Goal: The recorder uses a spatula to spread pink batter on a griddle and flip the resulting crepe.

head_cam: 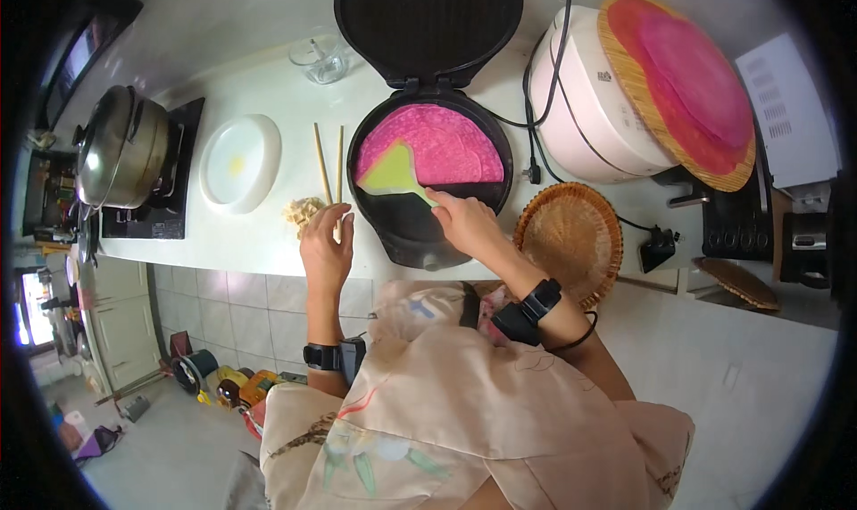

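In my right hand (472,225) is the handle of a light green spatula (395,172). The spatula's wide blade lies over the left part of a pink flatbread (445,138), which is doubled into a half round. The bread covers the far half of a black electric griddle (395,225) whose lid (428,21) is up. My left hand (327,242) is at the counter's front edge, over the near ends of two wooden chopsticks (323,158). Whether its curled fingers grip them cannot be seen. A crumpled pale lump (302,213) sits beside that hand.
Left of the chopsticks are a white dish (240,165) and a lidded steel pot (127,148) on a black cooktop (150,225). A glass container (319,58) stands behind. At right, a white rice cooker (576,102) adjoins a woven tray (726,182) of pink flatbreads; a round basket (569,242) overhangs the front edge.
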{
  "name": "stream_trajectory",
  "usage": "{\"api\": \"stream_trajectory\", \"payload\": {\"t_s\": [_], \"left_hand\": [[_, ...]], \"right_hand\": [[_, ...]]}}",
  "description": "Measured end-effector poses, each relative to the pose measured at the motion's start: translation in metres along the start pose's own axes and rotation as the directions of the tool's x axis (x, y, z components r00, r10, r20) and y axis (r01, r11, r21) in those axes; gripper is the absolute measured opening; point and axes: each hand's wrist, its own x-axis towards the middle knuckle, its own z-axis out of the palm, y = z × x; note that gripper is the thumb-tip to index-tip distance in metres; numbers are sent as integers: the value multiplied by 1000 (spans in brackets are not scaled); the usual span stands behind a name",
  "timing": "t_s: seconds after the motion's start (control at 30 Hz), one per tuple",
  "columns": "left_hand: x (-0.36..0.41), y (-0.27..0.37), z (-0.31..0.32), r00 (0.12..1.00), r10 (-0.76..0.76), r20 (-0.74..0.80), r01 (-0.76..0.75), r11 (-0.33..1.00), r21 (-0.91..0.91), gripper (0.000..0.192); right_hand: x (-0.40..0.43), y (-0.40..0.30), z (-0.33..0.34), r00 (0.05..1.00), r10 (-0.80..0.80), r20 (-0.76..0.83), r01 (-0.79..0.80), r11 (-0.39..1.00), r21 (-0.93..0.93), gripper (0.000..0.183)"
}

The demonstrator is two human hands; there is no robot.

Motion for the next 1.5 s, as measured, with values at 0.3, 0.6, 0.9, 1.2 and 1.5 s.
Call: {"api": "stream_trajectory", "payload": {"t_s": [0.3, 0.6, 0.9, 1.2, 1.5], "left_hand": [[-10, -9, -1, 999, -24, 27, 23, 999, 23, 12], [-4, 3, 1, 1000, 14, 20, -14, 1000, 13, 11], [-2, -5, 5, 1000, -15, 14, 16, 1000, -16, 11], [15, 10, 16, 997, 68, 26, -67, 997, -45, 11], [13, 3, 13, 998, 65, 4, -64, 997, -52, 11]], "right_hand": [[2, -8, -8, 1000, 6, 31, -5, 999, -44, 34], [4, 0, -5, 1000, -17, 8, 17, 999, 32, 33], [-34, 36, -26, 959, 190, -211, -216, 971, -105, 32], [-29, 32, -35, 961, 233, -148, -249, 963, -99, 33], [-49, 24, -49, 936, 283, -208, -291, 957, -10, 32]]}}
